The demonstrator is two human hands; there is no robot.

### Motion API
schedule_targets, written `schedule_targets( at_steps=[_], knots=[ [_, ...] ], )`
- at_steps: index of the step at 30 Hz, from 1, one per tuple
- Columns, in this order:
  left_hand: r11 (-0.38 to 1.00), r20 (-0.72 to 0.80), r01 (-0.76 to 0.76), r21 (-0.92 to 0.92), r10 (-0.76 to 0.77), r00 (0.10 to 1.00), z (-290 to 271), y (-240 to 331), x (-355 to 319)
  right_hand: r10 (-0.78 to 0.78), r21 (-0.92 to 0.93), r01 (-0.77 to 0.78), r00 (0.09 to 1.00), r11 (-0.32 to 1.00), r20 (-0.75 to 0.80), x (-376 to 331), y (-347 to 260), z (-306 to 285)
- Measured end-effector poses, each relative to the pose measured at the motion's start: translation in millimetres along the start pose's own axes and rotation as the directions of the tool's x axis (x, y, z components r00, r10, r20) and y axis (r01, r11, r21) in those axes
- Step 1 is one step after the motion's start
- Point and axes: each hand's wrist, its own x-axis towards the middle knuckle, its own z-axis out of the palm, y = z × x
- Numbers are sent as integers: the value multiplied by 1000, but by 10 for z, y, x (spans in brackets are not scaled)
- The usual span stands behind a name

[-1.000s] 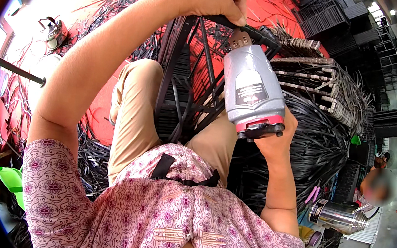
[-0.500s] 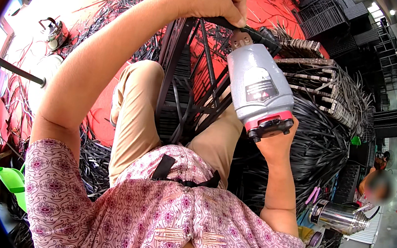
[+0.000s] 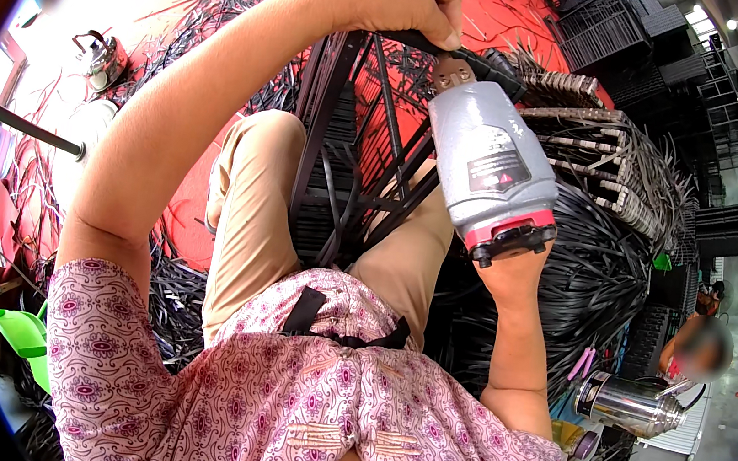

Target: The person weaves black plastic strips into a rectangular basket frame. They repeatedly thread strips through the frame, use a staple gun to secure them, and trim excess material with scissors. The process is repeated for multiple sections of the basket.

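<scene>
My right hand (image 3: 516,269) is closed around the grip of a staple gun (image 3: 494,149) with a grey body and a red band; most of the fingers are hidden behind the tool. Its brown metal nose touches or nearly touches the top edge of a black slatted frame (image 3: 310,122) standing between my knees. Reaching over the frame, my left hand (image 3: 406,0) has thumb and fingers pressed together on a black strip (image 3: 408,39) at that edge, close to the nose. Loose black strips hang inside the frame.
Black strips (image 3: 597,249) lie in a big heap at my right, below woven panels (image 3: 573,145). A steel flask (image 3: 629,403) and pink-handled scissors (image 3: 583,361) are nearby. A kettle (image 3: 102,60) and a green dustpan (image 3: 20,335) are on the left. Another person (image 3: 681,352) sits far right.
The staple gun has shifted slightly to the right with my right hand, its rear end swinging outward. My left hand stays almost in place on the black strip.
</scene>
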Motion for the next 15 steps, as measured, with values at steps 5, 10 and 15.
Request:
schedule_targets(
  at_steps=[5, 10, 15],
  knots=[
    [999, -2, -23, -25, 23, 1000, -6, -11, 1, 15, 24, -15, 1000, 1000, -6, 5, -36, 6],
    [1000, 16, -6, -2, 6, 1000, -26, 39, -18, 14, -242, 13, 994, 970, 110, -48, 19, -86],
    [1000, 16, -14, -18, 14, 1000, -14, -28, 11, 205, -174, -183, 972, 968, 114, -79, 13, -79]
  ],
)
